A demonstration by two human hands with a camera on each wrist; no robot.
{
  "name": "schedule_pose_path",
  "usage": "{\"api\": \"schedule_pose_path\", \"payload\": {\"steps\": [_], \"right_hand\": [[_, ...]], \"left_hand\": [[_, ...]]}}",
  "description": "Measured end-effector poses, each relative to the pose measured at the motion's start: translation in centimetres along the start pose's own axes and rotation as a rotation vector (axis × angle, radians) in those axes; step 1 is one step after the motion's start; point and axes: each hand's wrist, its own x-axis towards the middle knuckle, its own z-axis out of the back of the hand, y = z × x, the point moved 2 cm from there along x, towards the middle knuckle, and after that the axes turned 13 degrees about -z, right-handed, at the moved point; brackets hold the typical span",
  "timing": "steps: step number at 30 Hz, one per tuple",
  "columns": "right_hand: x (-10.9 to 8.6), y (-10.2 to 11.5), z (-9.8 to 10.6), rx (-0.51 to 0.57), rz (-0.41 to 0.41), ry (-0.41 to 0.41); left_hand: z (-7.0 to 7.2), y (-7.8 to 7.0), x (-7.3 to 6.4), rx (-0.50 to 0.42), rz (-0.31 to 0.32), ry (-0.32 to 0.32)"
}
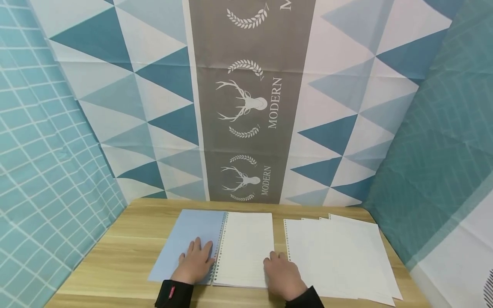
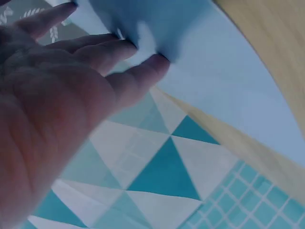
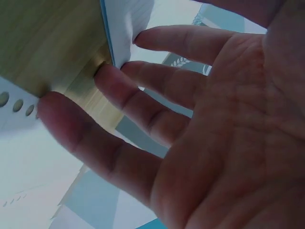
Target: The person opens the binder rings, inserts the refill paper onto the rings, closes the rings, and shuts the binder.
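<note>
A spiral notebook lies open on the table, with its blue cover on the left and a lined white page on the right. My left hand rests on the cover with spread fingers, close to the spiral binding. In the left wrist view, its fingertips press on the blue surface. Over the page's right edge lies my right hand, holding nothing. The right wrist view shows loosely extended fingers, some at the notebook's edge, others over the wood and by a punched sheet; its thumb is partly cut off.
Several loose white sheets with punched holes lie fanned and overlapping to the right of the notebook. The wooden table ends at a patterned cloth wall behind, with cloth hanging on both sides.
</note>
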Motion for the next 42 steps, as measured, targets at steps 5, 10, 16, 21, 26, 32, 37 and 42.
{"api": "schedule_pose_path", "payload": {"steps": [5,10,16,21,26,32,37,42], "right_hand": [[0.4,-0.8,-0.2,0.059,-0.039,0.06],[0.3,-1.3,-0.1,0.052,-0.08,0.054],[0.2,-0.7,1.5,-0.007,-0.12,-0.024],[0.2,2.0,2.7,0.07,0.121,-0.062],[-0.3,5.2,1.0,0.148,0.405,0.052],[-0.8,6.7,-1.4,0.149,0.457,0.232],[-0.8,6.6,-1.9,0.152,0.448,0.279],[-0.9,6.4,-1.8,0.145,0.449,0.289]], "left_hand": [[-0.2,-0.2,0.0,0.093,-0.062,-0.07],[-0.5,-0.9,0.5,0.131,-0.134,-0.081],[1.0,-2.3,0.2,0.014,-0.167,0.026],[2.2,-2.7,-0.2,-0.023,-0.148,0.113],[2.4,-2.1,-0.7,-0.115,-0.13,0.153],[2.1,-1.2,-1.2,-0.14,-0.112,0.176],[1.9,-0.9,-1.1,-0.139,-0.106,0.166],[2.0,-1.0,-0.9,-0.14,-0.118,0.158]]}}
